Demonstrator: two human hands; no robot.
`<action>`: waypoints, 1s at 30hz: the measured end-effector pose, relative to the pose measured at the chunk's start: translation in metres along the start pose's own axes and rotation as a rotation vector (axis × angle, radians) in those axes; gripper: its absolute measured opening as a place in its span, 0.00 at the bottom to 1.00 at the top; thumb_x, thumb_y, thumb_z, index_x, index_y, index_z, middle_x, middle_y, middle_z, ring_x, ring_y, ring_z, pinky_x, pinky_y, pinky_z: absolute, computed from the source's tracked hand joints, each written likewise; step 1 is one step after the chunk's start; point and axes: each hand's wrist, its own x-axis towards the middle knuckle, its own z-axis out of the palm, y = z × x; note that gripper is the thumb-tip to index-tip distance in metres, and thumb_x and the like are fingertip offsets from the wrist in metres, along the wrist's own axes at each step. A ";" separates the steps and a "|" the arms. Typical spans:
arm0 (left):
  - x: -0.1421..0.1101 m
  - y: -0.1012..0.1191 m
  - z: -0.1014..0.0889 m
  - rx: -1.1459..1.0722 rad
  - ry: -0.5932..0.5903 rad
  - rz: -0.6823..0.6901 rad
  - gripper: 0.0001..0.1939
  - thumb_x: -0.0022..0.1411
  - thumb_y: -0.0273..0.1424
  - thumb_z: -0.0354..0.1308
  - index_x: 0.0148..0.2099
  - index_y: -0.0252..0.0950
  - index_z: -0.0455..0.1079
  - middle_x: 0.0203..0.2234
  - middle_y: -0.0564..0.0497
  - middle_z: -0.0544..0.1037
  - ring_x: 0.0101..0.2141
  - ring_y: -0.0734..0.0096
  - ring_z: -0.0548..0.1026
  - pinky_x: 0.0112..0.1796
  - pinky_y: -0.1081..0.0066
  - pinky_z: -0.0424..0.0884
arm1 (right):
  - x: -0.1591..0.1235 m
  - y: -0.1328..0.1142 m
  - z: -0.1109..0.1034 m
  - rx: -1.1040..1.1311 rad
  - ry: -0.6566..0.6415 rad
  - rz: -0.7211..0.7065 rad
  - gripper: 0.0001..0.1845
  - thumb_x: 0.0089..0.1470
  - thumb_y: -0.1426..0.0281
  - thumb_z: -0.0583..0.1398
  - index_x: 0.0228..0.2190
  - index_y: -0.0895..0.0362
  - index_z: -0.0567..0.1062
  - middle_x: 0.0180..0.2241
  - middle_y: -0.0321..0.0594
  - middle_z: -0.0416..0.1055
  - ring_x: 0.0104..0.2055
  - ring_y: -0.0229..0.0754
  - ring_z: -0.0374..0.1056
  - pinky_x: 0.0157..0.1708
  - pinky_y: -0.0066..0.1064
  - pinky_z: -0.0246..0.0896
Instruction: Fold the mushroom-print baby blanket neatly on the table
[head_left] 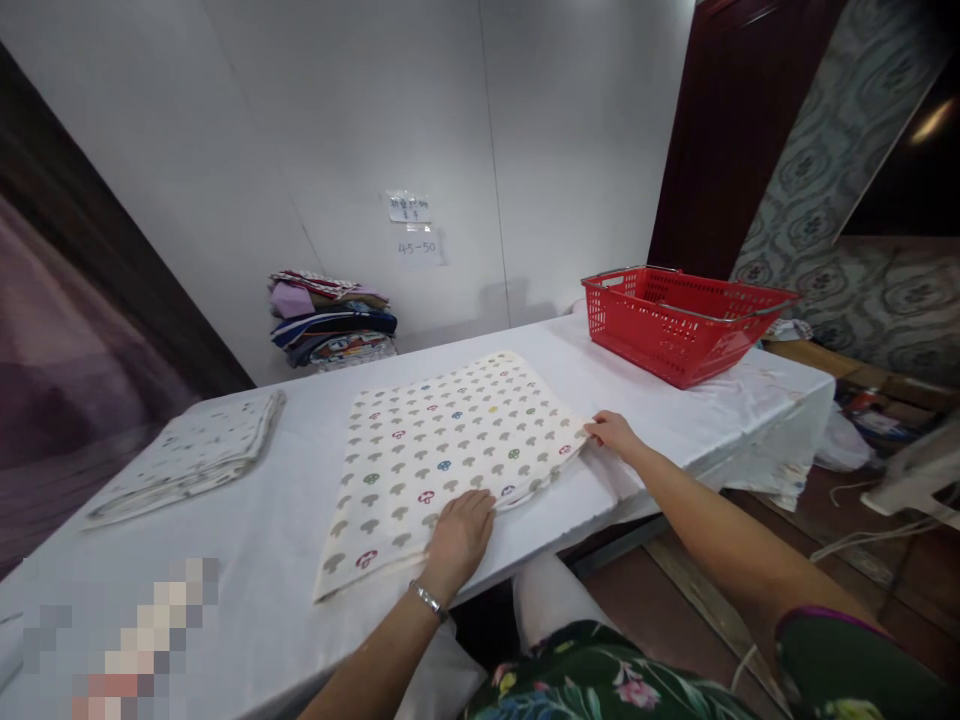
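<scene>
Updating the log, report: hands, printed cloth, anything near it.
Left hand resting on mushroom-print cloth, near edge. Right hand pinching its right corner. Red basket beyond, apart from it.

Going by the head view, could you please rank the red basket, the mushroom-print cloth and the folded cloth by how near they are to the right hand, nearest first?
1. Mushroom-print cloth: its edge is at the fingers of the right hand.
2. Red basket: beyond the hand, toward the right.
3. Folded cloth: far over on the left.
</scene>
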 end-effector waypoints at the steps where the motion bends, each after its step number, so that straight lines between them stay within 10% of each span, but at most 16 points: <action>1: 0.000 0.000 0.000 0.000 0.005 -0.001 0.14 0.63 0.30 0.47 0.49 0.37 0.69 0.47 0.47 0.74 0.48 0.63 0.70 0.48 0.59 0.67 | 0.001 -0.001 -0.002 0.021 0.000 0.007 0.05 0.49 0.69 0.58 0.29 0.59 0.70 0.19 0.32 0.68 0.16 0.29 0.60 0.16 0.20 0.50; 22: -0.009 -0.002 0.007 -0.066 0.088 0.035 0.16 0.61 0.33 0.51 0.51 0.39 0.67 0.49 0.46 0.73 0.50 0.60 0.69 0.49 0.55 0.67 | -0.002 -0.015 -0.014 0.004 -0.411 0.193 0.04 0.51 0.71 0.57 0.28 0.59 0.68 0.21 0.37 0.73 0.16 0.32 0.65 0.12 0.20 0.47; 30: -0.011 -0.003 0.011 -0.083 0.108 0.038 0.16 0.62 0.33 0.50 0.51 0.39 0.67 0.49 0.46 0.72 0.50 0.60 0.69 0.50 0.53 0.66 | 0.001 -0.019 -0.010 -0.251 -0.351 0.190 0.11 0.45 0.71 0.62 0.17 0.59 0.68 0.09 0.34 0.63 0.12 0.34 0.59 0.12 0.23 0.48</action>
